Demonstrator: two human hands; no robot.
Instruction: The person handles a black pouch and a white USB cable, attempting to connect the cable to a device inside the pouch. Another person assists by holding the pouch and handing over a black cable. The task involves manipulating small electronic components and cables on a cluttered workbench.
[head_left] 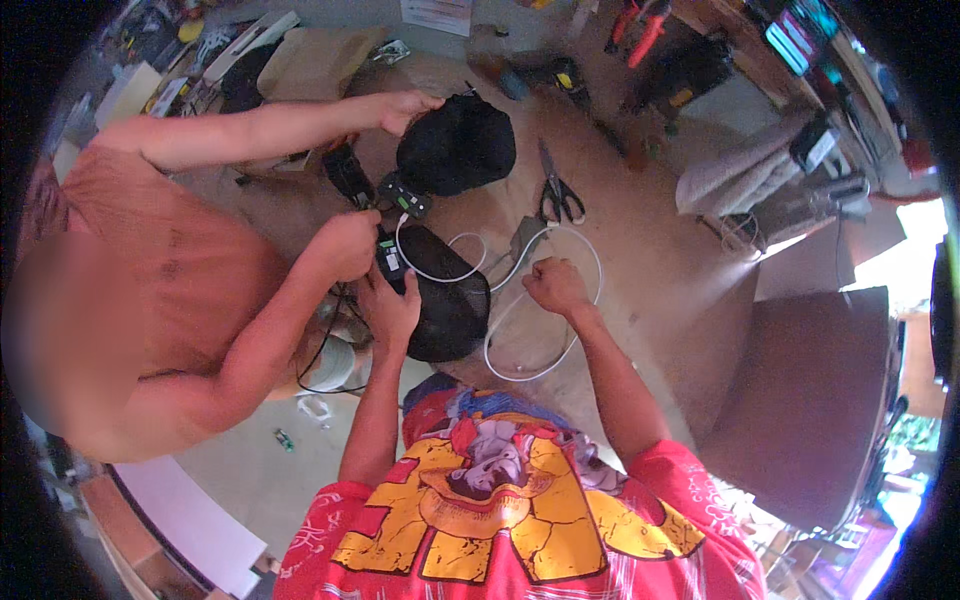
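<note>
My left hand [390,312] is closed around the lower end of a small black device [390,256] with a pale label and a green patch. Beside and partly under it lies a black, rounded fabric piece [445,310], perhaps a cap. A co-worker's hand [345,245] touches the device's upper left; their other hand [408,108] grips a second black fabric piece [457,145], with another small device [404,196] below. My right hand [557,285] rests in a fist on the table, inside a white cable loop [601,275]. Whatever it may hold is hidden.
Black-handled scissors [562,203] lie beyond my right hand, beside a grey flat piece [528,234]. A black cable [318,365] hangs at the left. Red-handled pliers [645,42] and a grey cloth [740,180] are farther right. A brown panel [800,400] stands at the right.
</note>
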